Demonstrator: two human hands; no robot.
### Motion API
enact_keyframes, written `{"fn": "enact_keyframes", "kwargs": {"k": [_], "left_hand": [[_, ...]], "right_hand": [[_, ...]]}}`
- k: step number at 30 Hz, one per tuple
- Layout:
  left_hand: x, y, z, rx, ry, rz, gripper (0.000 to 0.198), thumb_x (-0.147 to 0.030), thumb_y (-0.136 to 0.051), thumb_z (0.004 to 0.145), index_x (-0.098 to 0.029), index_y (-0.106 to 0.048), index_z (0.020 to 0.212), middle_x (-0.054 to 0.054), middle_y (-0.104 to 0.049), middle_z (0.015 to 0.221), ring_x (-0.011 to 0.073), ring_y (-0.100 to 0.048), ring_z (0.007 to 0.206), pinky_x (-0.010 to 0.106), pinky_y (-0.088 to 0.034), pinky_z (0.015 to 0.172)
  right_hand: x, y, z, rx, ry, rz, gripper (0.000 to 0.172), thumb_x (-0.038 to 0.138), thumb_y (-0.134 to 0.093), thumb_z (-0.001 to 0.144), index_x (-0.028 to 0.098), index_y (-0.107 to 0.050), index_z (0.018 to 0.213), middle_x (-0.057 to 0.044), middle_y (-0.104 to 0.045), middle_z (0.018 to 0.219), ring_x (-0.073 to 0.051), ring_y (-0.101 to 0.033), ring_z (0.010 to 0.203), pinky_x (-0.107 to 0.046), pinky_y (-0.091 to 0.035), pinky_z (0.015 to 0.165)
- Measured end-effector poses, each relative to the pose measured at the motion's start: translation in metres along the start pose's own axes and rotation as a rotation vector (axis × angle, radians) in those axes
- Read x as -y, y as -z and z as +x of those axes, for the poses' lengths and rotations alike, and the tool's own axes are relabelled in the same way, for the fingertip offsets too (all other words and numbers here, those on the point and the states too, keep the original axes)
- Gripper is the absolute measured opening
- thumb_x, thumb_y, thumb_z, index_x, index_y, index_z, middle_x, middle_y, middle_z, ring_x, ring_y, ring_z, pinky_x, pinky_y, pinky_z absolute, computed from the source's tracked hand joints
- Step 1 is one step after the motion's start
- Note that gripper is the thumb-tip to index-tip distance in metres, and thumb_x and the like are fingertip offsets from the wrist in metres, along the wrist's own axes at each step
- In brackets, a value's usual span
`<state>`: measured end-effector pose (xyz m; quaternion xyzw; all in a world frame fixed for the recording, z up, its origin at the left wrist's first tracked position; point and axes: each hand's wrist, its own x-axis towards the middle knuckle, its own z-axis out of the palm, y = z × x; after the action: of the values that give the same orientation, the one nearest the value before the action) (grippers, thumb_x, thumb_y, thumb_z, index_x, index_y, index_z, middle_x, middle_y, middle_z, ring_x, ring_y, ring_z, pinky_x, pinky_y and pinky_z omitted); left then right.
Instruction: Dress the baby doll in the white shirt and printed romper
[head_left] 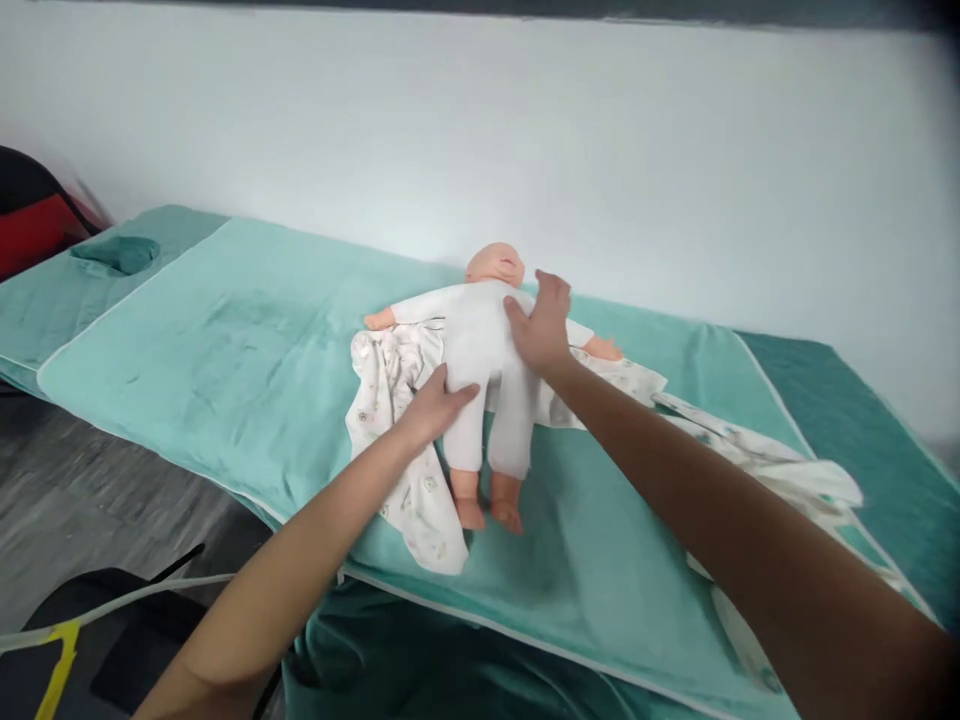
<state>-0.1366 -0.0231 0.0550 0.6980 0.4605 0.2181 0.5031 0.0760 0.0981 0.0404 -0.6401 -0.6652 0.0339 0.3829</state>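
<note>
Doll (478, 325), white torso, on its back, partly over a patterned garment (409, 430) on the green bed cover (187, 350). Left hand (439, 405): thumb over doll's upper leg, fingers at its side; cannot tell if gripping. Right hand (546, 328): thumb and fingers spread at chest, nothing grasped. Patterned cloth (795, 478) near right forearm. White wall (337, 130) behind.

The bare left forearm (300, 560) at eight o'clock and bare right forearm (697, 490) at four o'clock taper into an uncovered left hand (433, 408) and right hand (543, 330).
</note>
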Motion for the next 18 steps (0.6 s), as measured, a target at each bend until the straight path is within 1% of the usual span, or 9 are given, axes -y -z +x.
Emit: {"fn": "enact_keyframes", "kwargs": {"k": [2,4,6,9,11,13,15,17,18], "left_hand": [[0.0,-0.009,0.013,-0.133,0.052,-0.414,0.066,-0.071,-0.062,0.077,-0.026,-0.065,0.125,0.009,-0.075,0.11,0.0253,-0.065,0.123,0.033,-0.051,0.085],[0.002,-0.017,0.026,-0.171,0.092,-0.727,0.065,-0.067,-0.074,0.071,-0.029,-0.064,0.123,0.008,-0.075,0.112,0.0259,-0.069,0.108,0.037,-0.055,0.082],[0.003,-0.019,0.035,-0.157,0.12,-0.876,0.061,-0.061,-0.077,0.071,-0.029,-0.064,0.121,0.009,-0.075,0.113,0.026,-0.071,0.096,0.04,-0.058,0.077],[0.002,-0.008,0.042,-0.14,0.153,-0.924,0.057,-0.057,-0.079,0.071,-0.029,-0.065,0.118,0.009,-0.076,0.111,0.026,-0.073,0.094,0.038,-0.057,0.072],[-0.001,0.011,0.042,-0.097,0.178,-0.912,0.056,-0.056,-0.079,0.069,-0.032,-0.066,0.119,0.006,-0.076,0.11,0.0244,-0.073,0.101,0.035,-0.054,0.072],[-0.002,0.037,0.04,-0.055,0.193,-0.867,0.057,-0.058,-0.077,0.069,-0.033,-0.068,0.119,0.004,-0.077,0.103,0.023,-0.073,0.108,0.034,-0.05,0.071],[0.001,0.067,0.038,-0.088,0.175,-0.796,0.058,-0.063,-0.074,0.07,-0.03,-0.069,0.118,0.006,-0.077,0.094,0.0239,-0.073,0.109,0.035,-0.051,0.071],[0.008,0.1,0.034,-0.155,0.149,-0.738,0.064,-0.069,-0.072,0.07,-0.026,-0.068,0.117,0.008,-0.077,0.094,0.0251,-0.074,0.101,0.036,-0.055,0.072],[0.013,0.116,0.032,-0.148,0.155,-0.713,0.066,-0.068,-0.074,0.07,-0.025,-0.066,0.119,0.008,-0.077,0.097,0.0244,-0.074,0.097,0.037,-0.058,0.075]], "right_hand": [[-0.013,-0.005,0.024,0.02,-0.094,-0.042,0.084,0.063,-0.042,0.096,0.003,-0.036,0.154,-0.031,-0.046,0.153,-0.04,-0.044,0.146,-0.059,-0.033,0.122],[-0.023,-0.007,0.045,0.13,-0.188,-0.062,0.094,0.07,-0.042,0.095,-0.001,-0.033,0.156,-0.033,-0.056,0.143,-0.043,-0.052,0.138,-0.059,-0.037,0.119],[-0.029,-0.007,0.063,0.287,-0.255,-0.066,0.1,0.077,-0.042,0.092,0.001,-0.033,0.156,-0.033,-0.062,0.139,-0.045,-0.057,0.134,-0.06,-0.041,0.115],[-0.031,-0.006,0.082,0.466,-0.261,0.028,0.092,0.082,-0.046,0.089,0.014,-0.047,0.15,-0.028,-0.058,0.15,-0.044,-0.057,0.138,-0.057,-0.045,0.115],[-0.026,-0.009,0.093,0.518,-0.222,0.13,0.082,0.082,-0.048,0.089,0.02,-0.054,0.143,-0.022,-0.058,0.153,-0.041,-0.059,0.137,-0.054,-0.048,0.114],[-0.013,-0.017,0.104,0.525,-0.18,0.174,0.08,0.081,-0.05,0.089,0.023,-0.055,0.143,-0.019,-0.059,0.153,-0.04,-0.06,0.136,-0.055,-0.049,0.113],[0.008,-0.03,0.117,0.523,-0.129,0.182,0.081,0.081,-0.05,0.09,0.023,-0.052,0.146,-0.018,-0.057,0.155,-0.039,-0.059,0.137,-0.056,-0.048,0.114],[0.035,-0.049,0.13,0.538,-0.074,0.202,0.08,0.08,-0.048,0.091,0.024,-0.05,0.149,-0.017,-0.056,0.156,-0.039,-0.058,0.138,-0.057,-0.048,0.114],[0.05,-0.059,0.137,0.548,-0.055,0.211,0.079,0.08,-0.048,0.092,0.025,-0.049,0.149,-0.017,-0.057,0.155,-0.039,-0.058,0.137,-0.058,-0.048,0.114]]}}
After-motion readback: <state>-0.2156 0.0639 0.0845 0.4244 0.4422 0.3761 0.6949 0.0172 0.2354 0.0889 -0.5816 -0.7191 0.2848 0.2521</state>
